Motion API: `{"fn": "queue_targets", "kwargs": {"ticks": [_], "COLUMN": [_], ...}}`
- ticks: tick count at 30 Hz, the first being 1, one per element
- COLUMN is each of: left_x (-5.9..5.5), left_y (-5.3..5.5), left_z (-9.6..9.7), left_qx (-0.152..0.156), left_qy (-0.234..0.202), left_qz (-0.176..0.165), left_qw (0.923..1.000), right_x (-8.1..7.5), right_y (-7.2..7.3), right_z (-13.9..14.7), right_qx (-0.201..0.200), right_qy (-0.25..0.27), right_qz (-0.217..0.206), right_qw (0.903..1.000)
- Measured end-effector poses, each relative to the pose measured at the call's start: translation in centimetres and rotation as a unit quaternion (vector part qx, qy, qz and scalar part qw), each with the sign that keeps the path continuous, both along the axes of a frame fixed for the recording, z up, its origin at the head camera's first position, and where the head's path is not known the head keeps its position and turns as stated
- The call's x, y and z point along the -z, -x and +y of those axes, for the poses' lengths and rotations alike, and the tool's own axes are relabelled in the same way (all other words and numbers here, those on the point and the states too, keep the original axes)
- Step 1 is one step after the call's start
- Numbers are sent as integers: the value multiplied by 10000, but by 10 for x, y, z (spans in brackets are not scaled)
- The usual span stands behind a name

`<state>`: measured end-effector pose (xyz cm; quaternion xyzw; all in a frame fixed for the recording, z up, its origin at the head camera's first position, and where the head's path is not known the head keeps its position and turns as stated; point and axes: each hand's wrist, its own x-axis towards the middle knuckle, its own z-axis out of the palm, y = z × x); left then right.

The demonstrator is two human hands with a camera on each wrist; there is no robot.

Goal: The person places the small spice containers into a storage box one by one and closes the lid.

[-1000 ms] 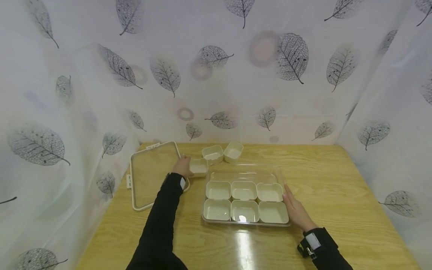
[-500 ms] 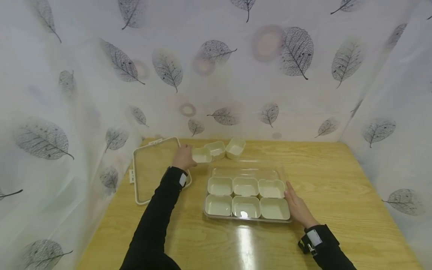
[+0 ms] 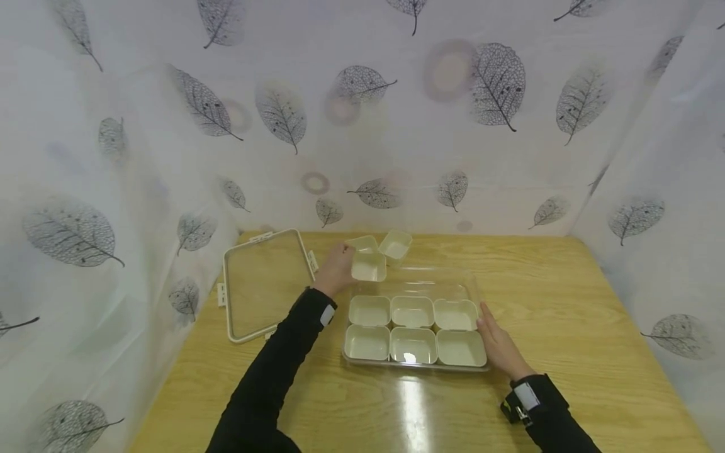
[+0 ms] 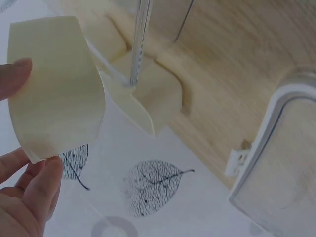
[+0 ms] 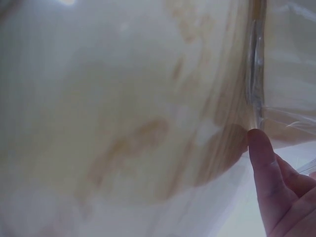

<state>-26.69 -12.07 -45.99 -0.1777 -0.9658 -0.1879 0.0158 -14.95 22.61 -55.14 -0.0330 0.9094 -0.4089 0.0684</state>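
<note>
My left hand (image 3: 336, 269) pinches a small cream-coloured bin (image 3: 369, 268) between thumb and fingers, near the back left corner of a clear plastic box (image 3: 416, 367). In the left wrist view the side of the held bin (image 4: 57, 89) faces the camera, with thumb and fingertips at its edges. Inside the clear box, cream bins (image 3: 412, 345) stand in two rows towards the front; its back strip holds none. My right hand (image 3: 501, 347) rests with extended fingers against the box's right side. The right wrist view shows a fingertip touching the clear wall (image 5: 222, 133).
Two more cream bins stand behind the box, one (image 3: 362, 243) partly hidden by the held bin, the other (image 3: 396, 245) turned at an angle. A clear lid (image 3: 266, 283) with a white rim and clips lies on the wooden table (image 3: 566, 302) at left. A leaf-patterned curtain (image 3: 408, 138) encloses the table.
My left hand has moved right with the bin, from beside the lid to the clear box's back left corner. The right hand stays at the box's side.
</note>
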Motion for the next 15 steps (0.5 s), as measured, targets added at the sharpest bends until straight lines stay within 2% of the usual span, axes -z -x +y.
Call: {"fn": "queue_targets", "kwargs": {"ticks": [5,10,15], "left_x": [15,23,27], "left_y": [-3,-6,-5], "left_z": [11,16,21], "left_qx": [271,374,363], "left_qy": [522,498,593], "left_qz": [0,-129,-273], "left_qw": [9983,9980,9972], "right_x": [0,1,1], "right_y": [0,1,2], "right_z": [0,-1,-1], "right_qx": [17,68,88], "right_qy": [-19,3,22], "right_qz": [6,-77,-109], "right_qw": [10000,9999,9999]}}
